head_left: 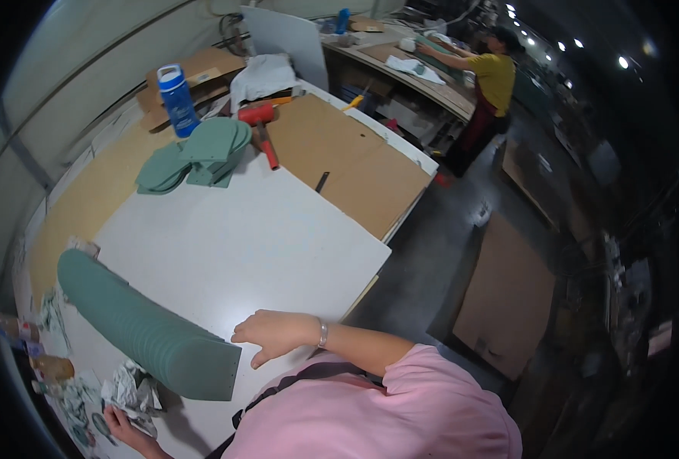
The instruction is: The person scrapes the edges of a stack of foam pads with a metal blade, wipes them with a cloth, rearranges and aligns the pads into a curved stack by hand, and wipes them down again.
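A long row of green rounded panels (pixel 136 329), packed face to face, lies slantwise across the left of the white table. Off its near right end is my right hand (pixel 274 335), open, palm down, thumb apart from the fingers, with nothing in it. At the lower left my left hand (pixel 129 434) has its fingers closed at the edge of a crumpled whitish cloth (pixel 134 394); its fingertips are partly hidden. More green panels (pixel 213 145) are piled at the far side of the table.
Beyond the panels stand a blue bottle (pixel 177 103) and a red mallet (pixel 263 126). A brown board (pixel 347 153) covers the table's far right. Jars and rags (pixel 52 367) crowd the left edge. A co-worker (pixel 494 76) stands at another bench.
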The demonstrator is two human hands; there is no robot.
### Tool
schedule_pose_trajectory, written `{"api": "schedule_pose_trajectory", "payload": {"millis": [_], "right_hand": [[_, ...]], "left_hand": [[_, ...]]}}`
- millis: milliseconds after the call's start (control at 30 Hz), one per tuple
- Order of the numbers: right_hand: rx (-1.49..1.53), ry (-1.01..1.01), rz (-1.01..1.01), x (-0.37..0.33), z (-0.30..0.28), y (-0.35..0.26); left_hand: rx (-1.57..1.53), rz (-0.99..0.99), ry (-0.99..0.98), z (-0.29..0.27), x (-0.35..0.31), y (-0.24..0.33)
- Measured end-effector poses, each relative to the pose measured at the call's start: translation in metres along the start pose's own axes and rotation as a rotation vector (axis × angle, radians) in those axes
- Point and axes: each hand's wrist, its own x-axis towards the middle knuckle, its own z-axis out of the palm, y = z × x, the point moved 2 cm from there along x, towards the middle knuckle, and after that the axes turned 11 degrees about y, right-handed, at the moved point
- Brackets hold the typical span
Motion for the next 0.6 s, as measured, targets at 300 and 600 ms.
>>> {"api": "schedule_pose_trajectory", "payload": {"millis": [300, 600], "right_hand": [[0.195, -0.201, -0.213, 0.062, -0.031, -0.029], [0.229, 0.455, -0.688, 0.196, 0.056, -0.107]], "left_hand": [[0.003, -0.147, -0.082, 0.011, -0.006, 0.097], [-0.482, -0.336, 0.003, 0.023, -0.02, 0.126]]}}
